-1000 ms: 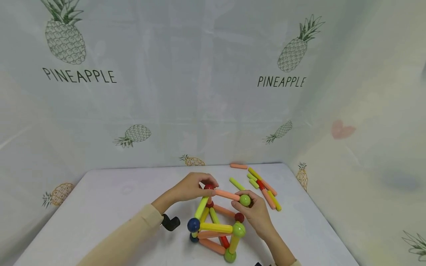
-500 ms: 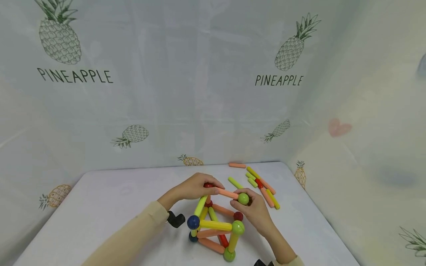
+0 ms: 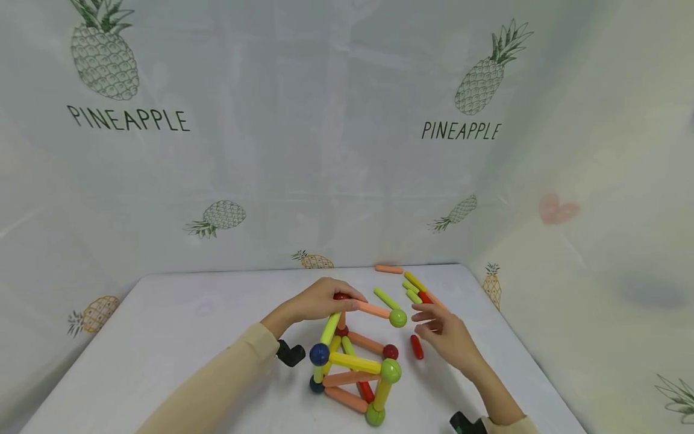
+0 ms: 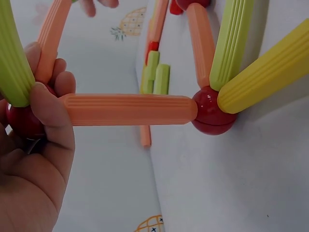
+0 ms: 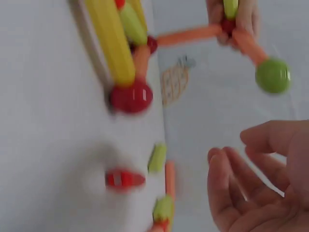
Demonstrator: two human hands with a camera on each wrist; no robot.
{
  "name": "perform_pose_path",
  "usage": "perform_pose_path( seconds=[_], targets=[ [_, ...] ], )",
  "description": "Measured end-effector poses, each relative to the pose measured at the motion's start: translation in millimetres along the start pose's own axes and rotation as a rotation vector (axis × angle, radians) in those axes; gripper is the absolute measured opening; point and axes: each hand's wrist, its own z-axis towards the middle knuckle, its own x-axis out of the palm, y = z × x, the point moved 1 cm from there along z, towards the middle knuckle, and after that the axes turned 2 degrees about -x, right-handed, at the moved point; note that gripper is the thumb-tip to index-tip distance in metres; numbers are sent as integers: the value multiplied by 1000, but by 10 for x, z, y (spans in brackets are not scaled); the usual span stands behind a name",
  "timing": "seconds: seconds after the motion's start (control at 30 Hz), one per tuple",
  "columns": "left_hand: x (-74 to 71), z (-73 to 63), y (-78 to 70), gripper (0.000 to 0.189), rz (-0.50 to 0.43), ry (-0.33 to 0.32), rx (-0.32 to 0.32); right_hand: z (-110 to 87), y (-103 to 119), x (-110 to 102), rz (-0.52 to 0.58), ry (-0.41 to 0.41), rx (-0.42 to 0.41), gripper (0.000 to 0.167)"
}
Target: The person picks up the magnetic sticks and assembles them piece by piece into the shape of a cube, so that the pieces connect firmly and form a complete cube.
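Observation:
My left hand (image 3: 320, 299) grips a red ball (image 4: 24, 121) at a raised corner of a frame of ribbed rods and balls, its fingertips also around the end of an orange rod (image 3: 374, 310). This rod reaches out sideways with a green ball (image 3: 398, 317) on its free end. A lime rod (image 3: 331, 329) and an upright orange rod (image 4: 130, 109) run down from the held ball. Below are a blue ball (image 3: 320, 354), a yellow rod (image 3: 355, 362) and another green ball (image 3: 390, 371). My right hand (image 3: 450, 340) holds nothing, fingers loosely bent, right of the outstretched rod.
A short red rod (image 3: 416, 347) lies on the white table (image 3: 184, 337) between the frame and my right hand. Several loose rods, among them a lime rod (image 3: 386, 298) and an orange rod (image 3: 389, 269), lie at the back right. A pineapple-print cloth (image 3: 325, 150) hangs behind.
My right hand has let go of the green ball and rod end and moved right. The short red rod now shows on the table. My left hand keeps its grip.

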Motion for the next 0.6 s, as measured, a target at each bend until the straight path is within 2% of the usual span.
perform_pose_path(
  seconds=[0.1,0.2,0.4,0.6],
  targets=[
    [7,4,7,17,-6,-8,-4,63,-207,-187,-192,-44,9,34],
    [18,14,25,18,5,-12,-11,129,-408,-300,-312,-40,25,32],
    [23,22,60,18,43,-24,1,289,-665,-324,-419,34,74,31],
    [11,34,56,16,-1,-31,3,412,-686,-255,-490,85,116,23]
  ],
)
